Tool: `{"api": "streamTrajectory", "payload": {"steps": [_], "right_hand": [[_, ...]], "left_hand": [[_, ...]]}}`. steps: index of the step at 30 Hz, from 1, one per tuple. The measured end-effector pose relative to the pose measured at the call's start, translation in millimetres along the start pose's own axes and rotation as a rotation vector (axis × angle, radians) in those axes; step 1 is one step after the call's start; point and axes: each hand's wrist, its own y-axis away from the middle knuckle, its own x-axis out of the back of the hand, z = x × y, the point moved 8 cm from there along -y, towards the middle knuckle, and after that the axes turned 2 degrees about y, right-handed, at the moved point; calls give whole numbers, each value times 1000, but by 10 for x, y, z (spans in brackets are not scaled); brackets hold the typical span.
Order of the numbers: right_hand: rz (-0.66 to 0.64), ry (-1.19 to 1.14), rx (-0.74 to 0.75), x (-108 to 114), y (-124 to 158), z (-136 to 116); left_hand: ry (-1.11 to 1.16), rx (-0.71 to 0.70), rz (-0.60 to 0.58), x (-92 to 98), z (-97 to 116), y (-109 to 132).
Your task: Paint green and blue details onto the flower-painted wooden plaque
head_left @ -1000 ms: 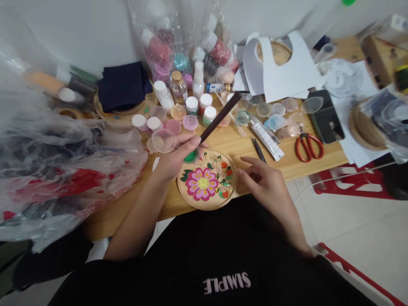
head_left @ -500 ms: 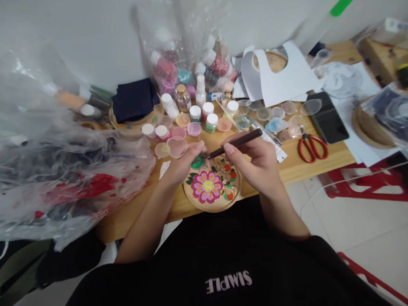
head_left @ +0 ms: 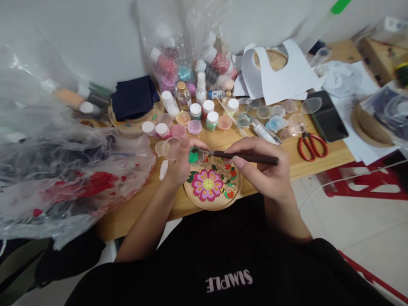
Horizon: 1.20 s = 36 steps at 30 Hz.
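Bare table (head_left: 305, 167) lies open right of the painted disc (head_left: 212, 186), up to the scissors (head_left: 311, 147). Plastic bags (head_left: 64, 175) block the left of the frame; paint pots (head_left: 202, 117) crowd the upper centre.

brush (head_left: 247, 157): dark slim handle lying near-level, pale tip reaching into the pot, right hand (head_left: 263, 171) pinching it | green pot (head_left: 193, 156): small, open, left hand (head_left: 176, 166) cupping it | wooden disc (head_left: 213, 202): lying flat at the table edge, showing a pink flower

Black top (head_left: 227, 255) with pale "SIMPLE" lettering (head_left: 228, 281), forearms bare.
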Motion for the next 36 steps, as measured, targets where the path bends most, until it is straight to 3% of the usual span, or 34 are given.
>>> {"api": "streamTrajectory", "payload": {"steps": [13,17,23,30,36], "right_hand": [[-2,238,157,-67,-4,-160],[-11,179,97,-63,2,-122],[-22,27,-110,-36,2,47],[15,-29,-144,-16,-43,57],[30,-143,-214,-39,-60,249]], "left_hand": [[-87,-91,59,28,89,9],[-104,-82,71,38,66,17],[-124,-100,21,35,24,24],[-129,-77,7,8,53,33],[-142,-66,5,3,59,25]]}}
